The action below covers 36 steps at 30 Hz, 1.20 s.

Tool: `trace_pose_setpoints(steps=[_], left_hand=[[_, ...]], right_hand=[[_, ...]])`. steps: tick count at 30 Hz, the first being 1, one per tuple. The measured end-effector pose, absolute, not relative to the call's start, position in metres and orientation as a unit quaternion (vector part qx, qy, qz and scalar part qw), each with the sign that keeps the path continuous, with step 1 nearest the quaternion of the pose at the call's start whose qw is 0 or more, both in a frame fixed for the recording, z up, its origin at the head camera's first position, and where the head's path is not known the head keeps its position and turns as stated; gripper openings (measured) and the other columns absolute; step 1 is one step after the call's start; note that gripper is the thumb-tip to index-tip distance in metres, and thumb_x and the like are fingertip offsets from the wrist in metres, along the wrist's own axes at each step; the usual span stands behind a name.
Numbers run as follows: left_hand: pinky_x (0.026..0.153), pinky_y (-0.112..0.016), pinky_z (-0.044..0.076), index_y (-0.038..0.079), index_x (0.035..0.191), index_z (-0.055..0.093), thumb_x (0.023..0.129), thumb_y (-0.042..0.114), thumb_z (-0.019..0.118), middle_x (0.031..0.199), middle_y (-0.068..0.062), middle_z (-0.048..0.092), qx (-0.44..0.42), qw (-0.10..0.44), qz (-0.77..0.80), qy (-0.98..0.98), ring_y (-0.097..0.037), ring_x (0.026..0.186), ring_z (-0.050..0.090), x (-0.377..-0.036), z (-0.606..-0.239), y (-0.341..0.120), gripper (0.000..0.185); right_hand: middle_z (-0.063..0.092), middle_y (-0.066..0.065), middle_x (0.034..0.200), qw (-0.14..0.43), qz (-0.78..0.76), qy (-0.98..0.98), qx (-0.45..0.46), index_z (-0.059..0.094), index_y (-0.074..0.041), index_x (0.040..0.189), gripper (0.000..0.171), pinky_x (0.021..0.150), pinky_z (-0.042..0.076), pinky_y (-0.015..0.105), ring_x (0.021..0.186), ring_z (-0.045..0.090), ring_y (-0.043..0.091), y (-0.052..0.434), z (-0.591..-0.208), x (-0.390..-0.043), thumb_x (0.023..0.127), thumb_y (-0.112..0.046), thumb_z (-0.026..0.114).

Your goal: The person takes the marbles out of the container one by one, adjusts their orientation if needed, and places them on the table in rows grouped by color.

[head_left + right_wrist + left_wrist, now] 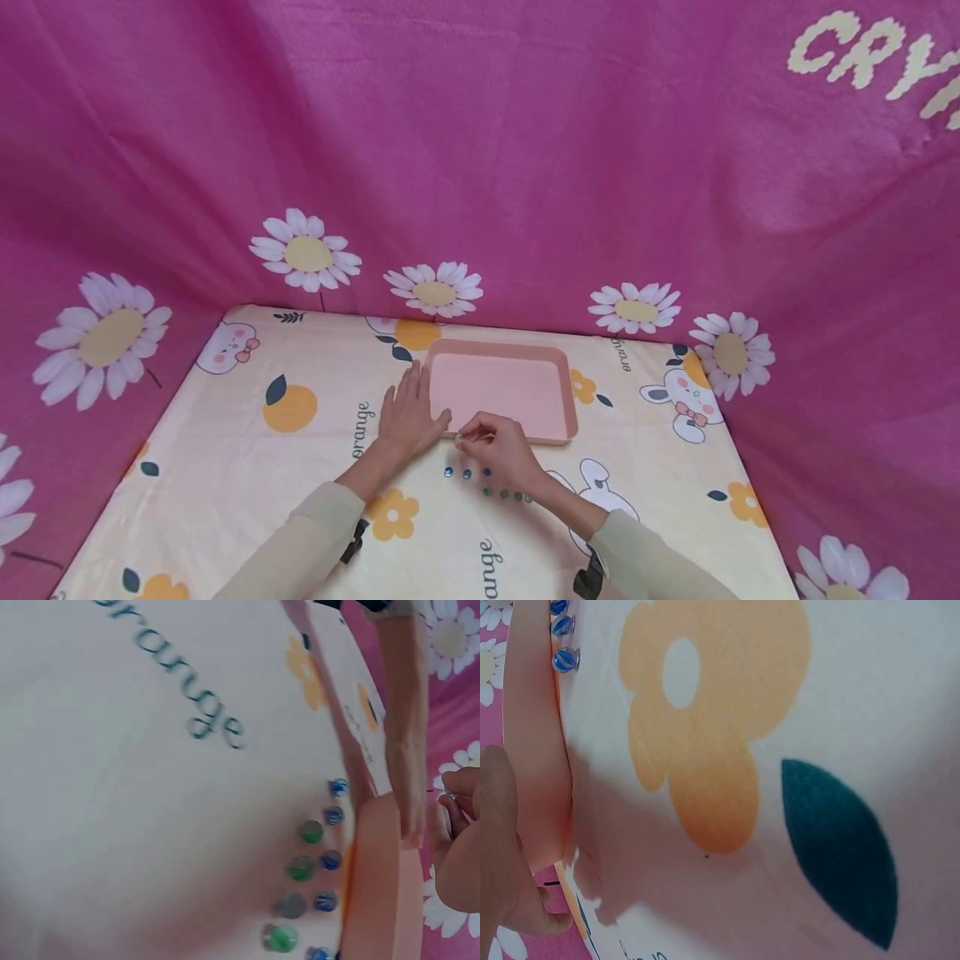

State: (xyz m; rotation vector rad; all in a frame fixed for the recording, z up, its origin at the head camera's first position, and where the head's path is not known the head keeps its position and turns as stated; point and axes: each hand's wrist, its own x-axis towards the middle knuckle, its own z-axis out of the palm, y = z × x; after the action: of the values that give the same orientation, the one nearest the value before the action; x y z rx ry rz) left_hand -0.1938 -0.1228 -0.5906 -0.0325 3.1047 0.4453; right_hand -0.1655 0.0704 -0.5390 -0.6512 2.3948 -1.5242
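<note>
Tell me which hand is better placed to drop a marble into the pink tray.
Probably the right hand: it pinches a marble at the pink tray near rim. The left hand lies flat beside the tray, holding nothing.

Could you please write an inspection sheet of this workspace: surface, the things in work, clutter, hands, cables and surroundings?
Surface: table cloth, cream, printed with oranges, rabbits and the word "orange".
Things in work: pink tray, nothing seen inside it; blue marbles and green marbles in rows on the cloth before the tray; one green marble pinched at the tray's near edge.
Clutter: nothing seen.
Hands: left hand lies flat, fingers straight, beside the tray's left edge; right hand pinches the green marble.
Cables: nothing seen; a dark strap on each wrist.
Surroundings: pink curtain with white daisies on three sides.
</note>
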Motion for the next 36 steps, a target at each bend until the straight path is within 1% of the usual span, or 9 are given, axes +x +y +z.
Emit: trace_pose_setpoints(steps=[5, 9, 12, 16, 19, 22, 25, 30, 36], left_hand=[[0.117, -0.055, 0.021, 0.003, 0.159, 0.015, 0.093, 0.057, 0.052, 0.165, -0.016, 0.013, -0.009, 0.005, 0.136, 0.991, -0.033, 0.150, 0.018, -0.194, -0.591, -0.122, 0.093], [0.117, -0.054, 0.020, 0.002, 0.159, 0.015, 0.092, 0.056, 0.052, 0.165, -0.016, 0.013, -0.010, 0.006, 0.139, 0.990, -0.032, 0.150, 0.017, -0.195, -0.591, -0.123, 0.094], [0.117, -0.054, 0.019, 0.002, 0.159, 0.015, 0.092, 0.056, 0.052, 0.165, -0.016, 0.012, -0.008, 0.008, 0.144, 0.989, -0.033, 0.150, 0.016, -0.195, -0.592, -0.123, 0.094], [0.118, -0.054, 0.019, 0.003, 0.159, 0.014, 0.093, 0.056, 0.051, 0.165, -0.016, 0.011, -0.006, 0.010, 0.150, 0.989, -0.032, 0.150, 0.015, -0.195, -0.592, -0.124, 0.093], [0.118, -0.054, 0.018, 0.003, 0.159, 0.013, 0.093, 0.056, 0.051, 0.166, -0.016, 0.011, -0.006, 0.012, 0.152, 0.988, -0.032, 0.150, 0.015, -0.195, -0.592, -0.124, 0.093], [0.118, -0.054, 0.018, 0.003, 0.159, 0.014, 0.093, 0.055, 0.051, 0.165, -0.016, 0.011, -0.007, 0.012, 0.154, 0.988, -0.032, 0.150, 0.015, -0.195, -0.592, -0.124, 0.092], [0.118, -0.055, 0.018, 0.003, 0.159, 0.013, 0.093, 0.055, 0.052, 0.166, -0.016, 0.011, -0.008, 0.013, 0.154, 0.988, -0.032, 0.150, 0.015, -0.195, -0.593, -0.124, 0.093], [0.118, -0.054, 0.018, 0.004, 0.160, 0.012, 0.093, 0.056, 0.051, 0.166, -0.015, 0.010, -0.012, 0.017, 0.148, 0.989, -0.031, 0.151, 0.014, -0.195, -0.593, -0.123, 0.093], [0.118, -0.054, 0.018, 0.004, 0.160, 0.012, 0.093, 0.056, 0.052, 0.166, -0.015, 0.010, -0.014, 0.016, 0.148, 0.989, -0.031, 0.151, 0.014, -0.195, -0.593, -0.122, 0.093]], right_hand=[[0.068, -0.008, 0.080, 0.122, -0.500, 0.824, -0.238, 0.074, -0.012, 0.092, 0.008, 0.068, 0.055, 0.023, 0.071, 0.061, 0.008, 0.076, -0.549, -0.153, 0.087, -0.006, 0.076], [0.069, -0.006, 0.079, 0.114, -0.495, 0.820, -0.265, 0.074, -0.008, 0.088, 0.009, 0.064, 0.056, 0.023, 0.070, 0.062, 0.006, 0.077, -0.561, -0.148, 0.084, 0.000, 0.075], [0.069, -0.008, 0.078, 0.103, -0.478, 0.828, -0.275, 0.073, -0.007, 0.088, 0.010, 0.063, 0.054, 0.021, 0.070, 0.061, 0.003, 0.076, -0.568, -0.143, 0.082, 0.001, 0.075], [0.067, -0.011, 0.078, 0.106, -0.448, 0.844, -0.274, 0.073, -0.011, 0.090, 0.010, 0.066, 0.052, 0.021, 0.070, 0.059, 0.002, 0.076, -0.571, -0.136, 0.084, -0.003, 0.077], [0.068, -0.011, 0.083, 0.116, -0.424, 0.853, -0.281, 0.074, -0.014, 0.092, 0.010, 0.070, 0.052, 0.022, 0.074, 0.058, 0.003, 0.076, -0.572, -0.132, 0.086, -0.006, 0.076], [0.068, -0.012, 0.089, 0.107, -0.389, 0.864, -0.302, 0.075, -0.017, 0.092, 0.011, 0.078, 0.051, 0.025, 0.082, 0.058, 0.004, 0.077, -0.575, -0.130, 0.086, -0.008, 0.076], [0.068, -0.014, 0.092, 0.092, -0.359, 0.873, -0.318, 0.076, -0.020, 0.092, 0.011, 0.083, 0.050, 0.027, 0.087, 0.058, 0.004, 0.078, -0.579, -0.128, 0.085, -0.011, 0.076], [0.068, -0.016, 0.092, 0.092, -0.338, 0.880, -0.321, 0.077, -0.022, 0.092, 0.012, 0.085, 0.050, 0.030, 0.089, 0.058, 0.004, 0.077, -0.582, -0.128, 0.085, -0.012, 0.075], [0.069, -0.014, 0.094, 0.094, -0.317, 0.885, -0.329, 0.078, -0.020, 0.094, 0.012, 0.086, 0.051, 0.028, 0.091, 0.059, 0.004, 0.076, -0.583, -0.128, 0.086, -0.012, 0.075]])
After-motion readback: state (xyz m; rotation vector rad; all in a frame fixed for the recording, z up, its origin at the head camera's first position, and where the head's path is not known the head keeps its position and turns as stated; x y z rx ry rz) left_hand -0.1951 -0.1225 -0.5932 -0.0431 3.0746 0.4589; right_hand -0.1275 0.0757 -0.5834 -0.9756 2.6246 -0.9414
